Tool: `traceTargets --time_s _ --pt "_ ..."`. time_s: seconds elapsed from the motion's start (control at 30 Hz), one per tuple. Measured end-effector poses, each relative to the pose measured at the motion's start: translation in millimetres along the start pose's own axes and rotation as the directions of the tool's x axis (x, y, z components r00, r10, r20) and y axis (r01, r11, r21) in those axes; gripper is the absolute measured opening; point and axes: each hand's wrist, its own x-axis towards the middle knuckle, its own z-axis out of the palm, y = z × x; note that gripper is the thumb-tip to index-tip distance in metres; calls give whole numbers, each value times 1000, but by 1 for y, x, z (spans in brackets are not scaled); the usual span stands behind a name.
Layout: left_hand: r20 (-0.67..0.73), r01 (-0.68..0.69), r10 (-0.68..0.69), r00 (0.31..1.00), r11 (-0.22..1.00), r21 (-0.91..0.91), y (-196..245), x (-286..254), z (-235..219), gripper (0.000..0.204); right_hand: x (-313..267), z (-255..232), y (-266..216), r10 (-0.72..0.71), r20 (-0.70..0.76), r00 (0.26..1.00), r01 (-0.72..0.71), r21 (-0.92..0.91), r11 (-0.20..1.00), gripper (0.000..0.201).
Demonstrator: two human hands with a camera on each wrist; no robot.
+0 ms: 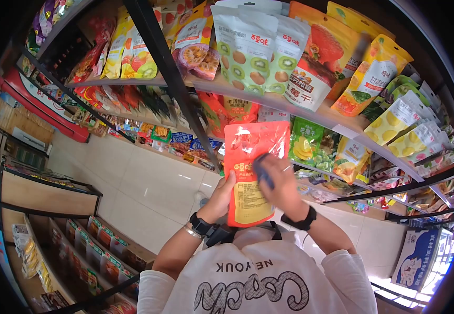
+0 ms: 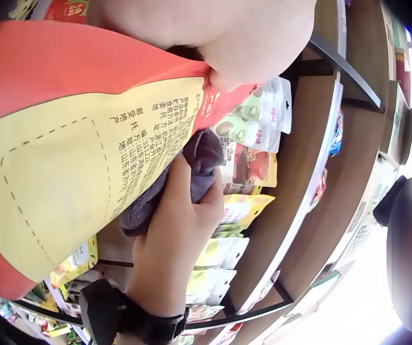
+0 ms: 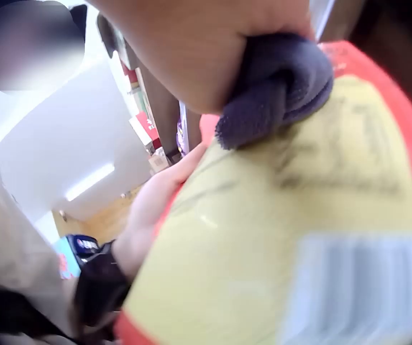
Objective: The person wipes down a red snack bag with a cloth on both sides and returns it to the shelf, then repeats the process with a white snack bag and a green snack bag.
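1. Location: one red-and-yellow packet is held in front of the chest, off the shelf.
2. Left hand: grips the packet at its side edge, thumb on the printed face.
3. Right hand: fingers curled round a dark cloth, which touches the printed face.
4. Handling, as judged: the packet appears light and flexible, with a glossy film liable to slip under rubbing. The face likely gives when pressed. Contents are hidden; fragility cannot be told. The cloth looks soft and limp.
5. Recommended hold: the side edge, thumb in front and fingers behind; a palm flat behind the face would add backing. The cloth is best taken bunched.
6. Count: one packet in hand, one cloth, one black band at each wrist. On the shelf, two kiwi pouches face forward beside one passion-fruit pouch. Remaining stock overlaps too much for a reliable total.
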Motion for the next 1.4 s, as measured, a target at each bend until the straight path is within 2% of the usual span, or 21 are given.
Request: traceTargets --time_s 0.03,0.1,0.13,0.2,0.23,0.27,0.37,0.4,0.47,0.53,0.57,0.67,0.77,0.9,0.93,1.1,1.13,1.23,1.27,1.37,1.4 --pt "0 2 -2 1000 999 35 -4 2 -5 51 -6 3 -7 -103 80 991 100 36 994 47" --pt "0 4 -4 1000 994 109 -10 7 -16 51 -14 7 -16 -312 221 924 289 129 949 44" --pt "45 -23 19 999 996 81 -12 7 -16 51 -10 7 -12 -332 197 923 322 78 943 43" --pt "54 9 -13 998 997 81 -11 4 -12 50 15 -6 -2 -135 58 989 136 -23 990 44" --pt "58 26 -31 998 997 78 -11 2 -10 50 27 -13 2 -35 -17 999 34 -63 997 45" --pt "94 47 -58 994 992 118 -13 2 -13 51 34 -15 5 54 -27 998 -57 -94 994 45" --pt "109 22 -36 993 991 131 -21 5 -13 51 21 -7 -5 -99 112 989 95 47 994 46" --pt "119 38 -55 991 989 142 -19 5 -13 50 23 -9 -3 -97 134 986 85 93 992 45" --pt "134 74 -96 986 985 157 -18 2 -14 50 32 -11 14 -58 63 996 50 125 991 46" --pt "157 85 -129 979 962 260 -17 1 -7 49 42 -11 21 14 -2 1000 -14 170 985 46" --pt "170 84 -142 975 946 313 -15 2 -5 49 41 -10 14 -25 5 1000 24 182 983 45" --pt "163 88 -142 976 951 297 -18 2 -7 50 39 -15 -4 -147 44 988 134 216 967 42" --pt "144 51 -95 985 958 282 -15 0 -13 51 39 -16 16 -106 22 994 104 66 992 43" --pt "87 8 -25 996 982 189 1 -2 -8 53 34 -18 50 75 -117 990 -88 -105 991 39" --pt "85 -1 -15 996 983 184 0 -1 -9 54 33 -17 51 81 -116 990 -93 -108 990 38" --pt "89 4 -11 996 997 73 3 0 -8 54 6 -2 -1 -59 37 998 50 200 979 39" --pt "102 3 -5 995 1000 27 5 1 -7 55 3 -6 -8 -127 146 981 93 218 971 41" --pt "95 -2 2 996 1000 1 5 1 -10 55 14 -11 12 -135 66 989 136 -8 991 40" --pt "89 4 -3 996 1000 -4 7 -1 -7 55 21 -13 20 -22 -28 999 20 -71 997 41" --pt "105 16 -10 994 998 -60 9 -1 -1 56 5 -3 2 -81 55 995 79 38 996 43" --pt "116 26 -16 993 996 -87 8 -1 1 56 -2 0 -11 -183 96 978 172 111 979 47"
